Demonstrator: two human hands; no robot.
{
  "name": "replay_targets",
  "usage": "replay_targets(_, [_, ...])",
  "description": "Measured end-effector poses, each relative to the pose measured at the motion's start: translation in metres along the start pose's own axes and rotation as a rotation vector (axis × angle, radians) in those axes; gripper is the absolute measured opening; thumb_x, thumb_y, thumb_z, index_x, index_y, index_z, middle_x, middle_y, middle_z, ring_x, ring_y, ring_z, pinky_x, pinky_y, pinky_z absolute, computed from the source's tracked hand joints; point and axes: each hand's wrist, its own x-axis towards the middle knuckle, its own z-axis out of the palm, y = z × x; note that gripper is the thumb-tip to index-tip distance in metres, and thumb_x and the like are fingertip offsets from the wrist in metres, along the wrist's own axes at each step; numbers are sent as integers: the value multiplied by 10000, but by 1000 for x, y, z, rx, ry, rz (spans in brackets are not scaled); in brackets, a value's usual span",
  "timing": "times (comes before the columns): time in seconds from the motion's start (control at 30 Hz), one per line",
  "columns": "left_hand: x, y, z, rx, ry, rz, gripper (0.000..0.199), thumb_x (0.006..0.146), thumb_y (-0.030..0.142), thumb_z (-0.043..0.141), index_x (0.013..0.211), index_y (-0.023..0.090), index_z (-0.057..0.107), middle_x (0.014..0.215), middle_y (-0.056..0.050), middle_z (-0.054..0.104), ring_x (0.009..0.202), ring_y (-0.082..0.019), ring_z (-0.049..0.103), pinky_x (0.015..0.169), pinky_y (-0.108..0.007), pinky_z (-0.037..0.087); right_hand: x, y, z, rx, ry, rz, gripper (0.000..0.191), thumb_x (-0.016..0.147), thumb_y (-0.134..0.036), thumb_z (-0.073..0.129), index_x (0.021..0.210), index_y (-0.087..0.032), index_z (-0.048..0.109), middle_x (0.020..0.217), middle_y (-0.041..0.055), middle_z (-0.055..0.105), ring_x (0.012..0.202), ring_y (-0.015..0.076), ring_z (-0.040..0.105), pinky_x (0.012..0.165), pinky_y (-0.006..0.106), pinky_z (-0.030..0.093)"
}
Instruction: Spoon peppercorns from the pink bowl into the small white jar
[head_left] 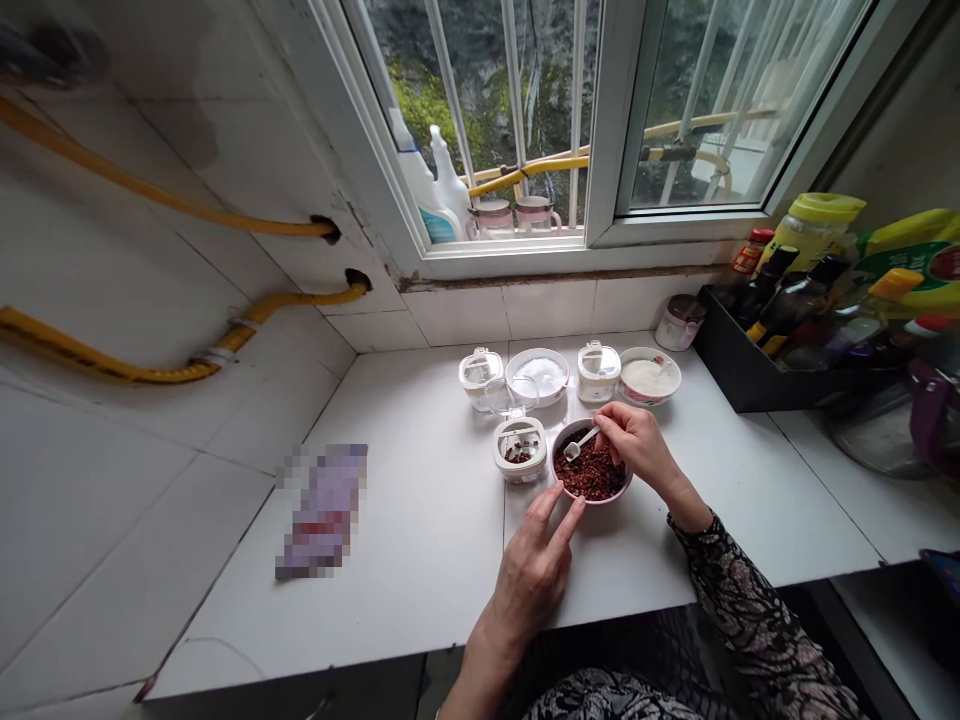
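My right hand (637, 440) pinches a small white spoon (581, 445), its scoop over the dark reddish peppercorns in a bowl (592, 498). At the bowl's near left rim, the stretched fingertips of my left hand (534, 565) rest against it, with the fingers apart. Just left of the bowl stands a white-rimmed seasoning jar (520, 450), its clear lid (514, 397) raised and some dark grains inside. Behind are two more clear jars, one on the left (481, 378) and one on the right (598, 372).
Beside the back jars sit a bowl of white grains (538, 375) and a bowl of off-white powder (649, 376). A black bottle rack (739, 375) borders the counter's right. A blurred purple packet (322, 515) lies left. The window (510, 250) is behind.
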Motion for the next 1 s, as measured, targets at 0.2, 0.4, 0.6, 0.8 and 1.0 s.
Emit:
replay_targets(0.2, [0,0,0,4,4,-1,738,870,-71,423,1553,206,389,1453,-172,496,1386,-268,500,1072,-415,550,1,2,-1,-13,21,-11,238,869,-381,558,699,-216,581,544,-13,636,365,110,451,391,242,363])
replay_targets(0.4, [0,0,-1,10,-7,-6,733,888,-53,414,1565,224,368,1456,-170,504,1379,-270,509,1057,-426,562,1,2,-1,1,20,0,221,868,-369,566,709,-218,592,538,-9,641,367,119,462,393,247,370])
replay_targets(0.6, [1,0,-1,5,-2,-5,748,882,-61,413,1570,229,359,1466,-165,497,1379,-266,510,1059,-423,560,2,2,-1,-21,21,3,208,873,-333,562,704,-216,596,534,-12,640,362,116,460,396,247,370])
replay_targets(0.8, [0,0,-1,1,-3,-3,749,880,-66,420,1570,219,358,1456,-173,498,1385,-270,503,1061,-419,558,-1,1,3,21,-41,1,243,874,-367,565,684,-217,580,546,-15,645,354,105,449,394,242,368])
replay_targets(1.0, [0,0,0,2,3,-6,734,891,-56,414,1568,223,363,1454,-172,502,1379,-273,510,1055,-425,562,0,1,3,61,-29,26,257,858,-414,589,694,-216,587,538,-17,647,344,102,451,370,235,356])
